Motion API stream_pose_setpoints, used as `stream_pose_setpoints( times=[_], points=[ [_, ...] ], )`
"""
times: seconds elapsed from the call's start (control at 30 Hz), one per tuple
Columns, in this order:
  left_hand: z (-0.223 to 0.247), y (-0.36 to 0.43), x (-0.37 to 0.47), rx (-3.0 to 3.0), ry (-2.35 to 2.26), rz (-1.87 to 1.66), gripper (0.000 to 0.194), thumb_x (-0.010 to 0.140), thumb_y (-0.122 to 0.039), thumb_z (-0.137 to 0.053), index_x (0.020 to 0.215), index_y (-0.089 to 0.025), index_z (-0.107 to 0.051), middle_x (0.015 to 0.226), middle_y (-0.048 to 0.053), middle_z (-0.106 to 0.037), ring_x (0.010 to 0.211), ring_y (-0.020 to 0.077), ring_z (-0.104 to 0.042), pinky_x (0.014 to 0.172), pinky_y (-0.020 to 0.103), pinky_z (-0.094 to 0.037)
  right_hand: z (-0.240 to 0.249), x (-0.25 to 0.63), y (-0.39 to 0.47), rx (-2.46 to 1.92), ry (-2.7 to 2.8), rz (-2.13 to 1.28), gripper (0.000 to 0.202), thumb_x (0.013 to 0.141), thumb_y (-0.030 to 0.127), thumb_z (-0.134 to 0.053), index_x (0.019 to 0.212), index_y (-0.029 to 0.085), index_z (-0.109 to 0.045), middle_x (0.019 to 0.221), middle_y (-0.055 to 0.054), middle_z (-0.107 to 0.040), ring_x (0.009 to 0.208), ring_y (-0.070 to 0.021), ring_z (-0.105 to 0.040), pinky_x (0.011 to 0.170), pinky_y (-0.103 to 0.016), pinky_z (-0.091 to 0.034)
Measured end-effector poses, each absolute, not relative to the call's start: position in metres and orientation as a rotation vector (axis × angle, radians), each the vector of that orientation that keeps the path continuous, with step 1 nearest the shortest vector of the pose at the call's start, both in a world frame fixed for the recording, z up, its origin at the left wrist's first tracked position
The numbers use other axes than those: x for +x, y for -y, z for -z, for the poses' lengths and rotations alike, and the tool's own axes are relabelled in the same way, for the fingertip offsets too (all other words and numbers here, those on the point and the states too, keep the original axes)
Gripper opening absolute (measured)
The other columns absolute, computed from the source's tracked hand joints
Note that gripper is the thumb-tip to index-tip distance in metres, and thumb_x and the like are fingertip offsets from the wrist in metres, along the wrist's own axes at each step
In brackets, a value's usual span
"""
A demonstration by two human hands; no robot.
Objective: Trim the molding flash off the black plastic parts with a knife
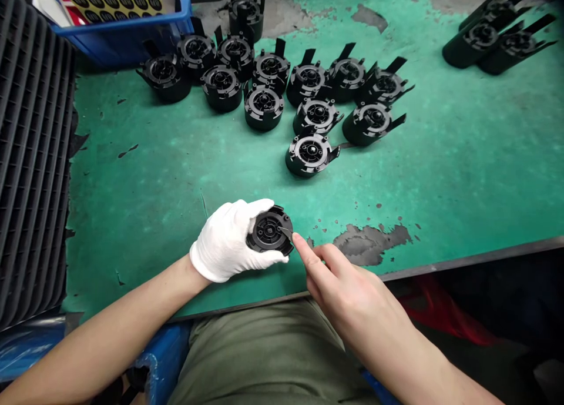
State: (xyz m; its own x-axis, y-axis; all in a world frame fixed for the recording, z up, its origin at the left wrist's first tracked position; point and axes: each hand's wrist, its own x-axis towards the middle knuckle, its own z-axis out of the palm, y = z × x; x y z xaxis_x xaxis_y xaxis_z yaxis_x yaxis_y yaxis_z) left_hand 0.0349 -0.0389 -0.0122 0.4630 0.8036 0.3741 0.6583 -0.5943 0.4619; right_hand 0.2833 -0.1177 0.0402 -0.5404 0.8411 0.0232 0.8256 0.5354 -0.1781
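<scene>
My left hand (pixel 233 240), in a white glove, wraps round a round black plastic housing (pixel 268 230) near the table's front edge. The ringed and ribbed face of the housing is turned up toward me. From the right comes my bare right hand (pixel 337 275), its fingers closed on a thin pointed blade (pixel 285 231). The blade's tip lies over the housing's face, right of its centre; whether it touches cannot be made out. The blade's handle is hidden in my fingers.
Several similar black housings (pixel 311 151) with upright tabs stand across the green table (pixel 176 158). More black housings (pixel 469 43) are at the far right. A blue bin (pixel 127 37) with a sheet of round stickers (pixel 117 5) sits back left, beside stacked black trays (pixel 35 152).
</scene>
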Motion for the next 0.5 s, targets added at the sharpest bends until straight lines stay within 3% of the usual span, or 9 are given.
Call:
stream_pose_setpoints(
  times=[0.33, 0.5],
  points=[
    [0.015, 0.04, 0.033, 2.434, -1.267, -0.799, 0.087, 0.083, -0.084, -0.071, 0.139, -0.019, -0.058, 0.094, 0.006, -0.074, 0.071, 0.0213, -0.069, 0.071, 0.036, -0.057, -0.046, 0.289, 0.11, -1.389, 2.738, -0.184, 0.058, 0.1, 0.005, -0.04, 0.157, 0.008, -0.045, 0.094, -0.006, -0.064, 0.052, -0.0145, -0.052, 0.044, -0.032, -0.042],
    [0.015, 0.039, 0.032, 2.417, -1.251, -0.783, 0.088, 0.082, -0.084, -0.073, 0.14, -0.019, -0.058, 0.096, 0.006, -0.074, 0.073, 0.022, -0.07, 0.073, 0.036, -0.057, -0.047, 0.291, 0.107, -1.347, 2.79, -0.252, 0.063, 0.097, 0.002, -0.045, 0.159, 0.008, -0.043, 0.098, -0.006, -0.065, 0.055, -0.0149, -0.056, 0.048, -0.031, -0.046]
  ],
)
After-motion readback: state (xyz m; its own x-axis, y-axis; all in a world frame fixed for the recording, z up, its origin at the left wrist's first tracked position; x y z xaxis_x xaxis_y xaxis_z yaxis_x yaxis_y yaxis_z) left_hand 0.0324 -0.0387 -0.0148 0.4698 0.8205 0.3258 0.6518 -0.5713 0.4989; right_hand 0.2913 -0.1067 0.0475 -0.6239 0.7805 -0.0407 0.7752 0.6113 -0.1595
